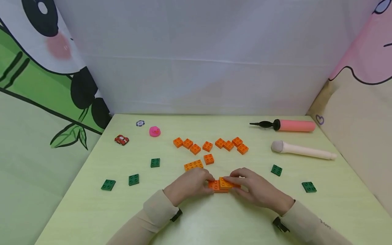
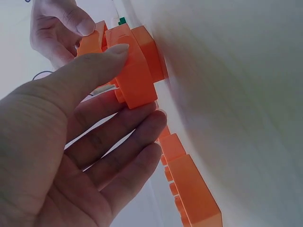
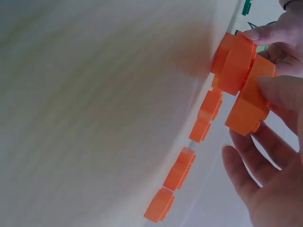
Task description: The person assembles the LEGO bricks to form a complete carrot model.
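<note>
Pinches the middle orange brick (image 1: 214,185) between thumb and fingers of the left hand (image 1: 192,182). Grips the upper orange brick (image 1: 225,184) between thumb and fingers of the right hand (image 1: 256,188). Holds the upper brick over the middle one, between both hands and offset toward the right; cannot tell whether fully pressed down. Shows a bottom orange brick (image 2: 150,54) beneath the middle one in the wrist views.

Just beyond the left hand, has 1 orange 2x4 brick (image 1: 193,165); farther beyond both hands, 9 orange 2x2 bricks (image 1: 207,146). Left of the left hand, has 3 green 2x2 bricks (image 1: 133,179); right of the right hand, 2 more. Past the left hand, includes a red toy car (image 1: 121,140), a pink toy duck (image 1: 154,131) and a poker chip (image 1: 140,123); past the right hand, a pink-and-black hand pump (image 1: 297,125) and a toy microphone (image 1: 306,150).
</note>
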